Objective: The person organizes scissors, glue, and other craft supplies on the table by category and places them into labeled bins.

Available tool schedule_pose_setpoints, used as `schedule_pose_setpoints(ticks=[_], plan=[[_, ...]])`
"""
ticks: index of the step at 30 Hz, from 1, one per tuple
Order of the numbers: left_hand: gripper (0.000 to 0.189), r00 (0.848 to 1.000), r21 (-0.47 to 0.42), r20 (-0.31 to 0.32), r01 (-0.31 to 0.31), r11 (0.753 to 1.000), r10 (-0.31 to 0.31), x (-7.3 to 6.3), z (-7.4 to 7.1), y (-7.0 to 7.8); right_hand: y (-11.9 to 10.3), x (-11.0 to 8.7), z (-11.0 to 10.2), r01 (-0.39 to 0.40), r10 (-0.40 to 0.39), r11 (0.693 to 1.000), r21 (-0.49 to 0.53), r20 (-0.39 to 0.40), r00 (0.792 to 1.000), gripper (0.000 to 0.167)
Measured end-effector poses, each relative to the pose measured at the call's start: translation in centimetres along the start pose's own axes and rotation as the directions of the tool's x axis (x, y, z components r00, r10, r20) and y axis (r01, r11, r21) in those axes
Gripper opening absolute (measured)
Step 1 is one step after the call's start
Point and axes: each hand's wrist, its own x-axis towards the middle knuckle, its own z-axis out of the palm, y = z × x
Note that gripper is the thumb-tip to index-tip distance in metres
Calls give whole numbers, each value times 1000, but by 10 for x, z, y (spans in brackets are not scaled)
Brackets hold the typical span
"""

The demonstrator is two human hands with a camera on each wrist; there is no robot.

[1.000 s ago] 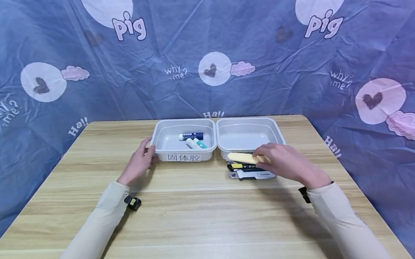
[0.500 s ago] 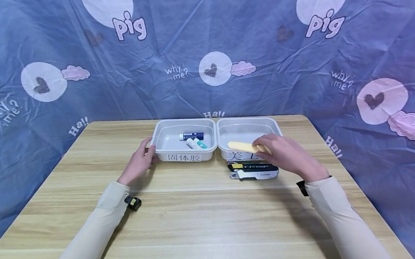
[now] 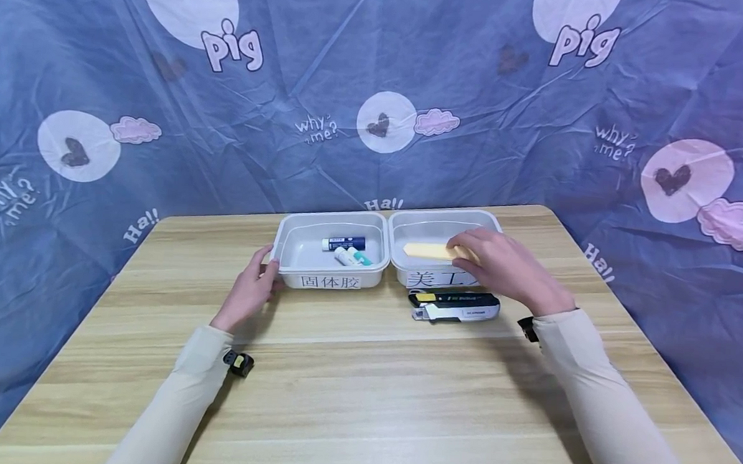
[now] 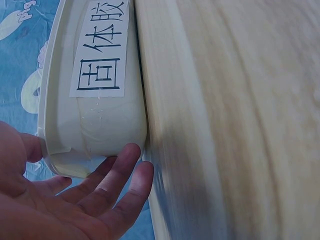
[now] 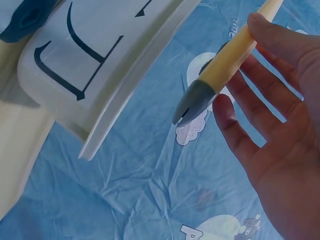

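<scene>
Creased blue cartoon-print cloth, upright behind and beside a pale wood-grain table

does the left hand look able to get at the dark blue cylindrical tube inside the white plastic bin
Likely yes: the left hand only touches the white plastic bin, whose open top leaves the dark blue cylindrical tube exposed.

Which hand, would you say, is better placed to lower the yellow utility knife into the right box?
Probably the right hand: it pinches the yellow utility knife above the right box, while the left hand touches the glue-stick box.
</scene>
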Motion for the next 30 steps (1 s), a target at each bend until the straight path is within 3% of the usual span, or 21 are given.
schedule_pose_setpoints(ticks=[16,24,30], plan=[[62,1000,7,-11,3,1000,-3,1,1,-1,6,16,8,-62,64,998,21,-69,996,25],[61,1000,-2,-21,7,1000,-7,1,2,0,14,14,18,-109,110,994,16,-48,993,25],[61,1000,-14,-23,3,1000,-4,0,2,0,20,16,25,-91,91,996,18,-52,994,23]])
